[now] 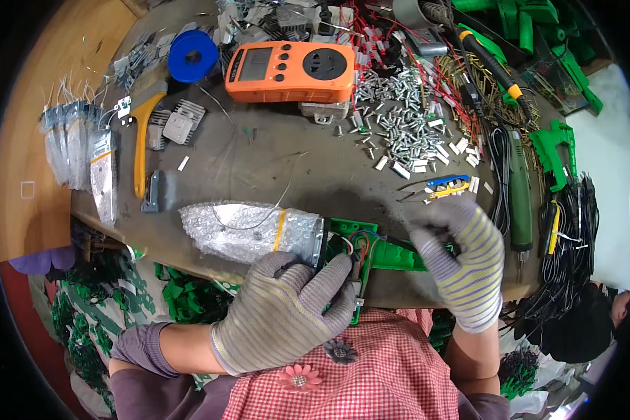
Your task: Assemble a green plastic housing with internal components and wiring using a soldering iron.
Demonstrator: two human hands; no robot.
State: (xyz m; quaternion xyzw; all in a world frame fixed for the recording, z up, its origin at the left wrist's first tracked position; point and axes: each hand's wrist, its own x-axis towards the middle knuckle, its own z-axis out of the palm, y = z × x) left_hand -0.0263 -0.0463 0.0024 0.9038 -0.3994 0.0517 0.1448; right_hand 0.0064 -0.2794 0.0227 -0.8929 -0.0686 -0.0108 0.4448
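Observation:
A green plastic housing with a long handle-like part lies at the table's front edge, with thin red, blue and white wires in its open end. My gloved left hand is closed on that end, fingertips at the wires and a small metal piece. Against it lies a bubble-wrapped part with a yellow band, its dark end touching the housing. My gloved right hand hovers over the handle's right end. Its fingers are bent and smeared by motion, so what they hold, if anything, cannot be made out.
Blue-and-yellow wire snips lie beyond my right hand, before a heap of screws. Farther back sits an orange power meter. A yellow-handled tool lies left; a green electric screwdriver and black cables lie right.

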